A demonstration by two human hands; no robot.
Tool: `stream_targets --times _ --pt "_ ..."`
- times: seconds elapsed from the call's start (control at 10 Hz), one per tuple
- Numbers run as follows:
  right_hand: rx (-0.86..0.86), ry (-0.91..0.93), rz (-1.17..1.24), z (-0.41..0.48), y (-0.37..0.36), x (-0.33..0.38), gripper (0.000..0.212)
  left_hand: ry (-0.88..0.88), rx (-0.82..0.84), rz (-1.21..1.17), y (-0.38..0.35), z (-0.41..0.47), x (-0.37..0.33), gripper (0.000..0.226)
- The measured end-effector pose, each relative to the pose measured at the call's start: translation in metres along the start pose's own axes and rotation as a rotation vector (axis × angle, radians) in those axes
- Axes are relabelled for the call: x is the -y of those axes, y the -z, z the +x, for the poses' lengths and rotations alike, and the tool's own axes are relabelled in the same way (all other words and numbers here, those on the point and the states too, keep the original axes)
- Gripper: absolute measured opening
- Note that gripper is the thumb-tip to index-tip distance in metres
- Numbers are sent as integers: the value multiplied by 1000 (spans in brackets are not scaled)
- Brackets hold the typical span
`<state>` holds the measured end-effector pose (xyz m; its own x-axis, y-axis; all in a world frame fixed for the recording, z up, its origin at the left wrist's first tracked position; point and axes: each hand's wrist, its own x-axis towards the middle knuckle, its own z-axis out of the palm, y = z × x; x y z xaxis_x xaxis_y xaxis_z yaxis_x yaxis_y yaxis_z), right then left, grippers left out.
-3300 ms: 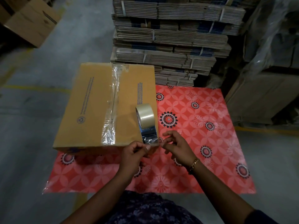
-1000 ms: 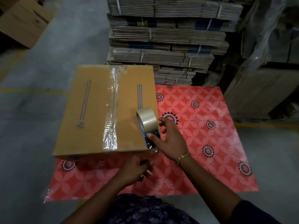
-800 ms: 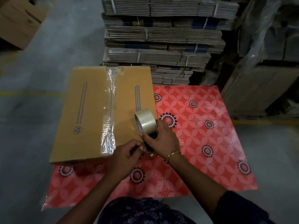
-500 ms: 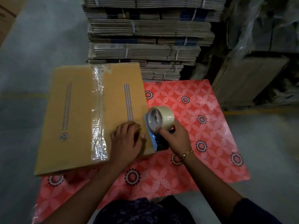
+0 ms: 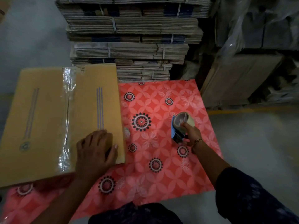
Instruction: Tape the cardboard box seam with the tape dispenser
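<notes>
A brown cardboard box (image 5: 40, 120) lies on the left of a red flowered mat (image 5: 161, 159). A strip of clear tape (image 5: 67, 120) runs along its middle seam from the far edge to the near edge. My left hand (image 5: 97, 151) rests flat, fingers spread, on the box's near right corner. My right hand (image 5: 191, 135) grips a blue tape dispenser (image 5: 178, 128) with a roll of clear tape, low over the right side of the mat, well apart from the box.
Strapped bundles of flat cardboard (image 5: 132, 38) are stacked high behind the mat. Wrapped goods and a leaning cardboard sheet (image 5: 237, 78) stand at the right. Grey concrete floor (image 5: 258, 151) with a yellow line surrounds the mat.
The dispenser left the box's right edge and moved right, over the mat, in my right hand. My left hand went from the tape end to flat on the box top.
</notes>
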<state>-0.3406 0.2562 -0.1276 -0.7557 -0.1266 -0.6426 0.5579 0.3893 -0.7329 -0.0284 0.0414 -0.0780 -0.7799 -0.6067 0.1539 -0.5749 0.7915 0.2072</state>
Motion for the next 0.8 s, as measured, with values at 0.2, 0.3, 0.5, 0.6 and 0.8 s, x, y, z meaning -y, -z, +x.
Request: stream_targets --times 0.2,0.3,0.5,0.6,0.8 --pt "91 20 -87 36 9 3 37 -9 -7 52 0 2 -8 43" --pt "77 128 -217 53 12 4 36 -19 -7 73 -2 3 -9 44" --pt "123 35 -530 77 30 -4 38 -18 3 101 -3 3 -12 44" --pt "162 -24 -532 65 41 6 55 -3 50 109 -3 1 -12 46" --pt "82 232 -809 29 58 54 77 -23 89 62 9 25 -10 53"
